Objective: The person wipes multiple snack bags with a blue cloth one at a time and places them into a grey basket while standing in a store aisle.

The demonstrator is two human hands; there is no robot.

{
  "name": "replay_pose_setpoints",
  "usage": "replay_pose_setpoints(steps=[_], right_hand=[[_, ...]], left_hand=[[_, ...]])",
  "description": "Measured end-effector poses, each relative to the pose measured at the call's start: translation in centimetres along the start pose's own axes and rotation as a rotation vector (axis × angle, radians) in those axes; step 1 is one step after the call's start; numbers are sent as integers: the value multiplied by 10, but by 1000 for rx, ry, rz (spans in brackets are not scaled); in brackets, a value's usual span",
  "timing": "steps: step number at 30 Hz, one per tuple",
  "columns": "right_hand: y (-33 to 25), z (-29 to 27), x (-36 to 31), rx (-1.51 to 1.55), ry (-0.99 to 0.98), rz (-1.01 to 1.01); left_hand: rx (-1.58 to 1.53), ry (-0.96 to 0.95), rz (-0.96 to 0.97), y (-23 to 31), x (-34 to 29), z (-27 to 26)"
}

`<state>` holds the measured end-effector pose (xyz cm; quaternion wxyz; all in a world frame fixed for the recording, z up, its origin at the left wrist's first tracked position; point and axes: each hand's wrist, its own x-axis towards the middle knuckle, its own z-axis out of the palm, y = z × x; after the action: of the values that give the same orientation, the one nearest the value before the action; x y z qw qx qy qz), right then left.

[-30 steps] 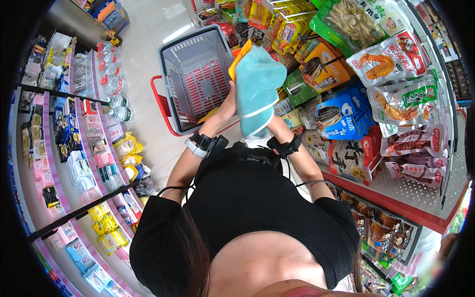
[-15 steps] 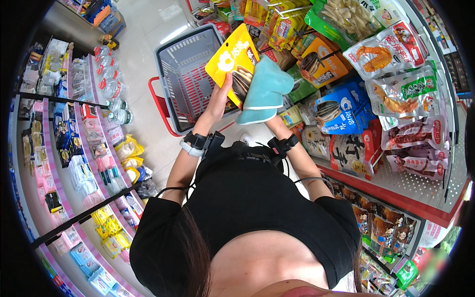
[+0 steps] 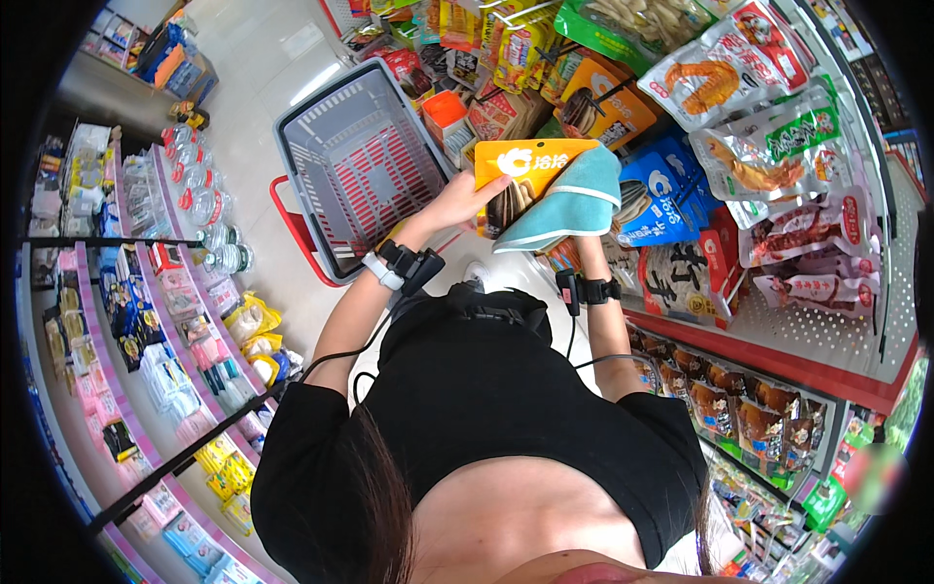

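My left hand (image 3: 459, 202) grips the left edge of a yellow packet of sunflower seeds (image 3: 511, 164), its thumb lying across the front. A teal cloth (image 3: 569, 204) with a pale edge covers the right part of the packet. My right hand is beneath that cloth, holding it against the packet; its fingers are hidden and only the wrist (image 3: 593, 255) shows below. Left of the packet, a grey shopping basket (image 3: 292, 180) with a red handle stands on the floor.
On the right, a rack holds blue seed packets (image 3: 654, 209), an orange packet (image 3: 623, 115) and hanging snack bags (image 3: 715, 86). Shelves (image 3: 161, 321) of small packaged goods line the left side, with large water bottles (image 3: 202, 206) on the floor beside them. Cables run along both forearms.
The seed packet and both hands have moved right, away from the basket's edge. The packet has turned from slanted to nearly upright, and the cloth has shifted across its right side.
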<state>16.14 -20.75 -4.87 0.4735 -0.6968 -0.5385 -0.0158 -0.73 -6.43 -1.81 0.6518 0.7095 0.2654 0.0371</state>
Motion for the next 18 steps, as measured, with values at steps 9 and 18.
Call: replay_pose_setpoints(steps=[9, 18], right_hand=[[18, -24, -22, -84, 98, 74], [19, -32, -20, -215, 35, -50]], left_hand=[[-460, 267, 272, -4, 45, 35], [246, 243, 380, 2, 46, 39]])
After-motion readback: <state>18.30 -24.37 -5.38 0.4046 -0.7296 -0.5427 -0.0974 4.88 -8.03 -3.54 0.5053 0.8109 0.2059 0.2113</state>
